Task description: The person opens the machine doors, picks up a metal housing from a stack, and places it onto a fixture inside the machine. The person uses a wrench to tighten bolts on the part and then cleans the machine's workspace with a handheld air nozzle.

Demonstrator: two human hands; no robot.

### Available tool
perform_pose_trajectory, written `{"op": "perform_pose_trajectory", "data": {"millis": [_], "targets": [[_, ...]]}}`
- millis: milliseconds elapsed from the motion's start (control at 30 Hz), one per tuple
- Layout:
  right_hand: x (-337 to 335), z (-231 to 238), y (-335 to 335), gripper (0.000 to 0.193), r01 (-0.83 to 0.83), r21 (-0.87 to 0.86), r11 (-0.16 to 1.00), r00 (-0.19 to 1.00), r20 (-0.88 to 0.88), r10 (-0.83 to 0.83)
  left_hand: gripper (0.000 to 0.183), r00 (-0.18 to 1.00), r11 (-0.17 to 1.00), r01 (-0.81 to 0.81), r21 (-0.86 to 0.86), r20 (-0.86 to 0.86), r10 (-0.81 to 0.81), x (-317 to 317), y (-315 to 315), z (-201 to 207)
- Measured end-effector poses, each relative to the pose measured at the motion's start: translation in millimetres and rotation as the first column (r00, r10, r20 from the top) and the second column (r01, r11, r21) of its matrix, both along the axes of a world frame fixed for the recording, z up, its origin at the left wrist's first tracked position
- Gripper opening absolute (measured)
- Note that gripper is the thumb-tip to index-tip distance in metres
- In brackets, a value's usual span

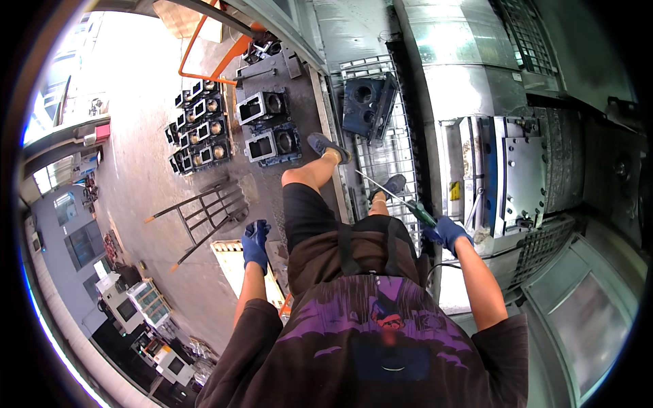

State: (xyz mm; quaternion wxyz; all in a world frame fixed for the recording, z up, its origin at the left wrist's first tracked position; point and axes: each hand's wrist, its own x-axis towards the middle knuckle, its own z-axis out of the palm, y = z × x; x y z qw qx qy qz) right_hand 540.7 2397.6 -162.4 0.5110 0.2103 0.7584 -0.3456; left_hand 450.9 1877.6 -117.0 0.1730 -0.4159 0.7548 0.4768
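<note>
My right hand [450, 235], in a blue glove, is closed around the handle of a green air blow gun [422, 213]. Its long thin metal nozzle [381, 187] points forward and left, passing above my right foot. A dark hose [490, 257] runs near that hand. Off to my left, my gloved left hand [256, 246] hangs over the floor with fingers curled in, and nothing shows in it. Ahead, a dark cast metal part [367, 107] with round holes rests tilted on a metal grating [381, 163] inside the machine.
My left foot [328, 147] is by the machine's sill, the right on the grating. At right stands a fixture block [524, 177] with a bolted plate. Several dark castings [272, 144] stand outside at left, near a hand truck [211, 216], an orange frame [231, 58] and a wooden pallet [235, 262].
</note>
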Motion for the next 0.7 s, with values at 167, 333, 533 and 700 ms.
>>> {"op": "perform_pose_trajectory", "data": {"millis": [167,333,533,700], "targets": [[43,11,19,0.033,0.207,-0.025,0.978,0.961,0.193,-0.198,0.022,0.999,0.999,-0.034,0.020,-0.023,0.034,23,-16,-10],[57,100,64,0.034,-0.093,-0.297,0.950,0.980,-0.195,0.036,0.027,0.999,1.000,-0.024,0.001,-0.041,0.024,2,-1,14],[51,208,122,0.039,-0.272,-0.174,0.946,0.948,0.123,0.295,0.029,0.992,0.999,0.037,-0.031,-0.119,-0.041,-12,2,15],[100,239,188,0.031,-0.234,-0.208,0.950,0.970,0.023,0.244,0.031,0.991,0.996,0.067,-0.053,-0.110,-0.072,-11,-13,14]]}}
